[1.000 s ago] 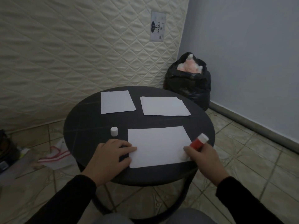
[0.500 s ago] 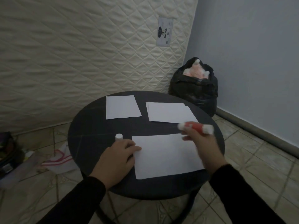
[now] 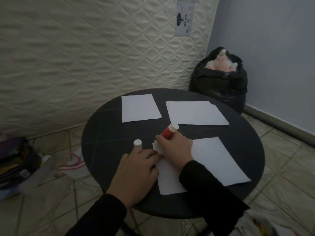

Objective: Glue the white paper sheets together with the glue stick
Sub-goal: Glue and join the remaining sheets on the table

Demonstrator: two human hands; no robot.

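My left hand flattens the near sheet on the table while my right hand's grip wraps the glue stick, dabbing its ten-o'clock corner.

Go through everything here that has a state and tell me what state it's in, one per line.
glue stick: uncapped, tilted, gripped by right hand
cap: off, standing upright on table
near sheet: flat, held down by left hand
far left sheet: flat, untouched
far right stack: flat, edges offset
black bag: open, stuffed
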